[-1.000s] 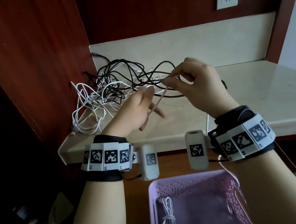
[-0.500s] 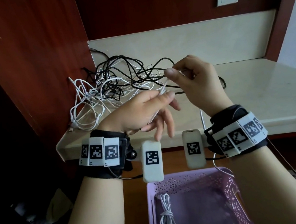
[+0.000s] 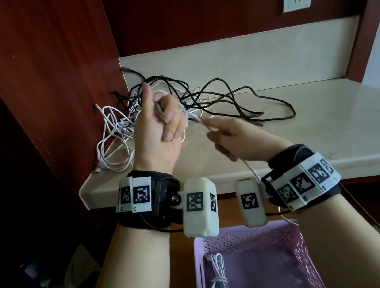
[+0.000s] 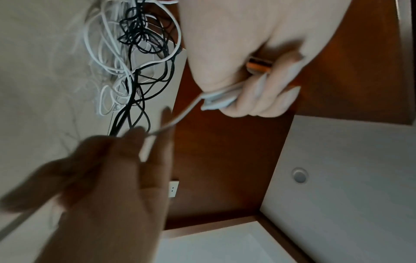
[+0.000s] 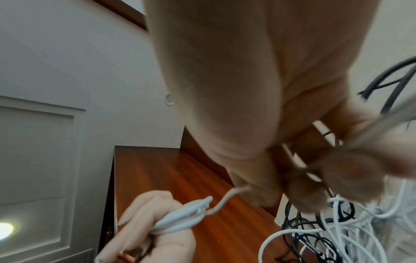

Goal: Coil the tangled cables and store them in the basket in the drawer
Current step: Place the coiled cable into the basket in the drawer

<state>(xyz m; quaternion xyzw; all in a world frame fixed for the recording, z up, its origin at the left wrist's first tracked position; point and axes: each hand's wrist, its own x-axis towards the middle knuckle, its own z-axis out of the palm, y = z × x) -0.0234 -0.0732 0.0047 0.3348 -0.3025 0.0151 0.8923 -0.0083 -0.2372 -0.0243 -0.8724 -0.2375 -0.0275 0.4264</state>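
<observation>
Head view showed the left hand (image 3: 156, 126) had turned palm-up since a second earlier, fingers curled round white cable (image 3: 195, 118) loops, while the right hand (image 3: 229, 135) pinched its free run: coiling had begun. Thin and glossy, it trailed from the tangle (image 3: 177, 101) on the counter (image 3: 305, 131), above the basket (image 3: 307, 262).

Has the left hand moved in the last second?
Yes. The left hand has risen and turned palm toward the camera, thumb up, now overlapping the cable tangle on the countertop.
</observation>
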